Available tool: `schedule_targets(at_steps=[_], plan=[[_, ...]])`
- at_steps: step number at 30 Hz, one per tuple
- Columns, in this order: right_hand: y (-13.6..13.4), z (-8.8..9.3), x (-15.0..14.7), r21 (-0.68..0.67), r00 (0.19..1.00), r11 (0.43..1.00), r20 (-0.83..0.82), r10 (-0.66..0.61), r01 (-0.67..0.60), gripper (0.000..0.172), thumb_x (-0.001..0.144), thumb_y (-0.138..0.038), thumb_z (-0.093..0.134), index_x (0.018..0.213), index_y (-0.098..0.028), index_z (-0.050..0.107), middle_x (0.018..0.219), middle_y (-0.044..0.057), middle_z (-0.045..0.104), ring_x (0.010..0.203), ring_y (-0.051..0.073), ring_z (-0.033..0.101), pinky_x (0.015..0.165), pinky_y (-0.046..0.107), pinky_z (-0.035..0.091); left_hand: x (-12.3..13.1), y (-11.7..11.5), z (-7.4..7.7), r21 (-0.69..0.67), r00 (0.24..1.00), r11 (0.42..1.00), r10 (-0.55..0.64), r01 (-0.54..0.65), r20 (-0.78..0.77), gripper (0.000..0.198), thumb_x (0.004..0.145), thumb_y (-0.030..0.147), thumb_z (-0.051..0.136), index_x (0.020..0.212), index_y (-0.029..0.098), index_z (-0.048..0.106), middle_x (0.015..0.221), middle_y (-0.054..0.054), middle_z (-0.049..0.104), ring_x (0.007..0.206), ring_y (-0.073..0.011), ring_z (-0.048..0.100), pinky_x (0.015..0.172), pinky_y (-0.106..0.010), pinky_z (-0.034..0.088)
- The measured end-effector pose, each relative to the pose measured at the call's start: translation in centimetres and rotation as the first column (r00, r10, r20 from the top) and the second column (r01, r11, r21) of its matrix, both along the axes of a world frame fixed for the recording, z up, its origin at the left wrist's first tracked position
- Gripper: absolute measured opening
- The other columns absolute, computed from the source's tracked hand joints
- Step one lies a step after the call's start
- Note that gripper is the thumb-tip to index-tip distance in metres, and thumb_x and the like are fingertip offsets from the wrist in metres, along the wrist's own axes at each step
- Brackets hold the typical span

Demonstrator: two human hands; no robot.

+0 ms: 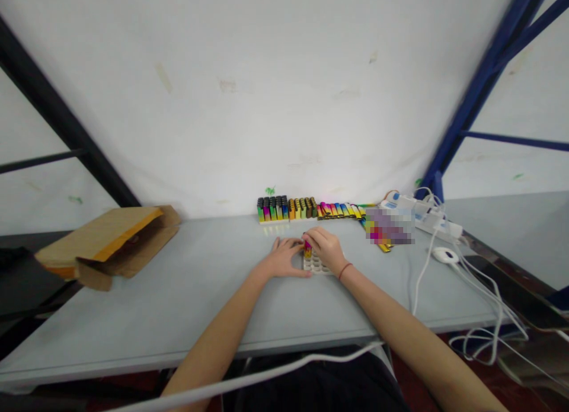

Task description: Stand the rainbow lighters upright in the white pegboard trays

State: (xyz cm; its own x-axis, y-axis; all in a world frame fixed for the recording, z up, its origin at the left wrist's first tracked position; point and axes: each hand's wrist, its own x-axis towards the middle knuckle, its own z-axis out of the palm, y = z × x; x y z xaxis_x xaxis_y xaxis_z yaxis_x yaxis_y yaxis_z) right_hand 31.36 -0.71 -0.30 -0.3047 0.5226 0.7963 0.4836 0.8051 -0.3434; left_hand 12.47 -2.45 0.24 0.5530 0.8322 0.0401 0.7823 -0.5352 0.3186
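Head view, read as a clock face centred on the white holed tray point(318, 270), 12 o'clock toward the wall. The magenta-and-yellow lighter point(307, 251) stands at the tray's 10 o'clock corner; the right hand point(325, 246) appears to grasp its top. The left hand point(283, 260) spreads around the tray's 9 o'clock side, thumb at the near edge; whether it grips or merely rests cannot be told. Possible faults: a tilted release could leave the lighter leaning, and uneven pressure between the hands could make the tray slide. The right hand also hides part of the cells, so a misplacement could pass unnoticed. Surroundings: dark-topped lighters point(273, 210) at 11 o'clock, yellowish lighters point(302, 208) near 12, a row of lying lighters point(340, 210) at 1, a power strip point(422, 215) at 2, and an open cardboard box point(106, 237) at 9. A pixelated patch obscures items toward 2 o'clock. The foreground cable point(267, 374) at 6 o'clock could catch a forearm.
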Motion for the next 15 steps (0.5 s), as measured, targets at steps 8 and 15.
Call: schedule_targets(at_steps=[8, 15], plan=[[0.1, 0.6, 1.1, 0.02, 0.99, 1.0, 0.141, -0.023, 0.021, 0.044, 0.106, -0.043, 0.035, 0.084, -0.021, 0.067, 0.08, 0.009, 0.064, 0.076, 0.017, 0.06, 0.072, 0.026, 0.05, 0.0, 0.0, 0.0, -0.003, 1.0, 1.0, 0.002, -0.002, 0.02, 0.085, 0.07, 0.071, 0.076, 0.14, 0.029, 0.054, 0.152, -0.014, 0.048, 0.143, -0.0404, 0.039, 0.12, -0.071, 0.01], [0.3, 0.3, 1.1, 0.057, 0.974, 0.998, 0.221, -0.043, 0.031, 0.043, 0.106, -0.04, 0.035, 0.087, -0.021, 0.069, 0.088, 0.01, 0.067, 0.077, 0.016, 0.061, 0.071, 0.026, 0.049, 0.0, 0.0, 0.0, -0.001, 1.0, 1.0, 0.001, -0.001, 0.012, 0.086, 0.071, 0.071, 0.076, 0.141, 0.027, 0.053, 0.152, -0.015, 0.047, 0.142, -0.0393, 0.039, 0.12, -0.068, 0.011]])
